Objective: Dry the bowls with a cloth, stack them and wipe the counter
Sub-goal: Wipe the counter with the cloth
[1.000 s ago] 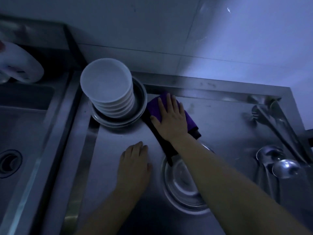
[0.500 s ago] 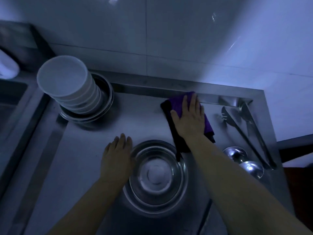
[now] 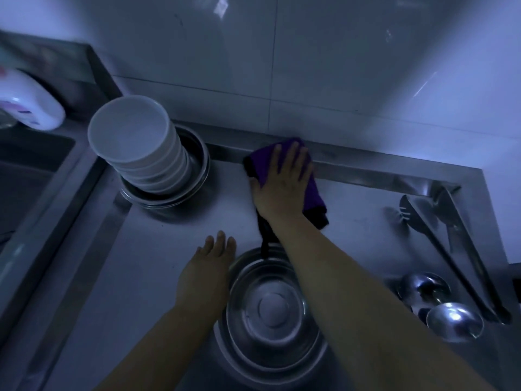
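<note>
Dim, bluish light over my kitchen corner. At twelve o'clock stands a wall (image 3: 324,66) of large glossy tiles, with pale glare streaks toward two o'clock. At nine o'clock lies a steel sink (image 3: 25,176), with a white plastic bottle (image 3: 31,105) on its side behind it at ten o'clock. At three o'clock rest steel tongs (image 3: 451,249), and two ladles (image 3: 439,306) lie near four o'clock.
</note>
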Demonstrator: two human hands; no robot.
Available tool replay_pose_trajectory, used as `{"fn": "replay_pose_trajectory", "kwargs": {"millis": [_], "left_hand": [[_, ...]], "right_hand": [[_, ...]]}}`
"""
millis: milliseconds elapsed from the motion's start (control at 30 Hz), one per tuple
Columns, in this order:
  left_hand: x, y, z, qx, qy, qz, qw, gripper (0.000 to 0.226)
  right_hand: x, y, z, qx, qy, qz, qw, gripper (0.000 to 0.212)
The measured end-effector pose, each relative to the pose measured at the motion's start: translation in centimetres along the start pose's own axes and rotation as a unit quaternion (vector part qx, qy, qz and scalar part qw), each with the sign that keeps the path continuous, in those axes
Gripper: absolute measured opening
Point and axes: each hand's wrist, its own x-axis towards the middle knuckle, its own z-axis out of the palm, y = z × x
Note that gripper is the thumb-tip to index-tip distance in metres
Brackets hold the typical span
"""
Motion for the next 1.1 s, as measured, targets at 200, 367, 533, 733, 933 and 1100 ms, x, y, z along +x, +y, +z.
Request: {"fn": "replay_pose_trajectory", "kwargs": {"millis": [200,367,533,733,933,1100], "left_hand": [[0.2,0.3,0.0,0.013,0.0,-0.01,1.0,0.062],[0.1,0.5,-0.6,0.01,-0.015,-0.008,1.0,0.06],[-0.1,0.5,-0.9,0.002,-0.023,-0.006,1.0,0.06],[-0.4,0.3,-0.5,0.01,-0.001,0.0,1.0,0.061],[-2.3,-1.4,-0.5,-0.037,0.042,0.045,0.997,0.06],[-8.6,-4.3,-0.4,-0.07,0.132,0.028,0.988,0.049]], "right_hand": [[3.5,-3.8,0.7,-0.018,-0.051,-0.196,0.979,0.078],[2.4,0.3,-0.6,-0.02,-0.041,-0.189,0.981,0.073],[0.1,7.9,-2.7,-0.03,-0.004,-0.027,0.999,0.076],[-3.2,11.6,-3.6,-0.025,-0.009,0.192,0.981,0.08],[-5.6,6.2,-2.6,-0.022,-0.076,0.191,0.978,0.083],[-6.8,0.2,-0.9,-0.013,-0.101,0.012,0.995,0.08]]}}
